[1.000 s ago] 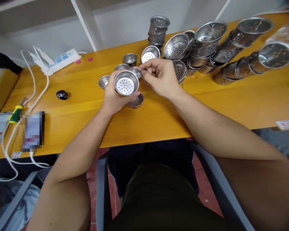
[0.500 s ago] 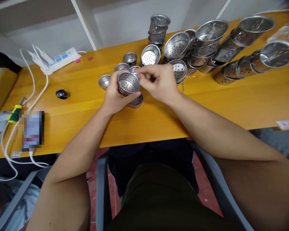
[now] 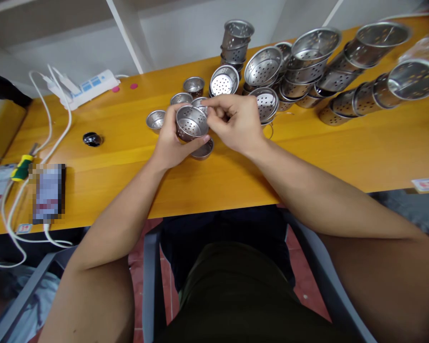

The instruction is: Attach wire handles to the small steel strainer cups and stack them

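Note:
My left hand (image 3: 169, 143) is wrapped round a small perforated steel strainer cup (image 3: 190, 123), held just above the yellow wooden table (image 3: 214, 166) with its mouth tilted toward me. My right hand (image 3: 236, 121) is closed in a pinch at the cup's right rim; what the fingertips hold is too small to make out. A shallow steel cap (image 3: 202, 150) lies on the table under the hands. Several small steel cups (image 3: 155, 119) sit just behind my left hand.
Stacks of perforated steel baskets (image 3: 307, 57) lie across the back right of the table. At the left are a white power strip (image 3: 87, 88) with cables, a black knob (image 3: 92, 139), a yellow-handled screwdriver (image 3: 21, 169) and a phone (image 3: 48, 193).
The strainer cup has tilted from facing me to more side-on and dropped slightly. My right hand has closed in against its rim.

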A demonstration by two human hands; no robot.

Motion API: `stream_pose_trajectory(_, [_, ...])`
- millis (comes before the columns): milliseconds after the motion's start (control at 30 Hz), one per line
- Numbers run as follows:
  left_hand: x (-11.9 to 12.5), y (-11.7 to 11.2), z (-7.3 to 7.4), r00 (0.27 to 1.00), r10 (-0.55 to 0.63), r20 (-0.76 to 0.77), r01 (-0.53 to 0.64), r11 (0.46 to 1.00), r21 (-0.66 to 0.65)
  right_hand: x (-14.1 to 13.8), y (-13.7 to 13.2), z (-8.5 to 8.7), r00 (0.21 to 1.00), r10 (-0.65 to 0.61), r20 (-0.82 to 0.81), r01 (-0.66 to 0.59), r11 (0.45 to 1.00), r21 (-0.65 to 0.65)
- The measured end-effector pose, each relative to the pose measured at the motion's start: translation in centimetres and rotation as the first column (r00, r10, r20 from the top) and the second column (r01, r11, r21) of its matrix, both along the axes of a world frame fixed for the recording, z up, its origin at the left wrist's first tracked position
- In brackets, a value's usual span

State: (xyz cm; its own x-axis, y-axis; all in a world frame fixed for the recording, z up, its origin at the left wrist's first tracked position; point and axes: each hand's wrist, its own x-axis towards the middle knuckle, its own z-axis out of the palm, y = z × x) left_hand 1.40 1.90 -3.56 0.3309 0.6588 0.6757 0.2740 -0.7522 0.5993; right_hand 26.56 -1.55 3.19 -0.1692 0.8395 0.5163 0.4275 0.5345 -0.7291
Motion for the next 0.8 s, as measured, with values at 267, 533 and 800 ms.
stream_pose_trajectory(267, [0.2, -1.4, 1.3, 0.992, 0.033, -0.122, -0.031, 0.999, 0.017, -1.5, 0.1, -1.0, 0.990, 0.054, -0.129, -0.045, 0.996, 0.072])
stream_pose_trajectory(533, [0.5, -1.3, 0.7, 0.989, 0.022, -0.149, -0.023, 1.000, -0.005, -2.2, 0.1, -0.8, 0.964, 0.102, -0.247, -0.088, 0.994, 0.067])
stream_pose_trajectory(800, [0.8, -1.3, 0.5, 0.993, 0.002, -0.118, -0.001, 1.000, 0.010, -2.1, 0.0, -0.8, 0.961, 0.115, -0.250, -0.101, 0.993, 0.068])
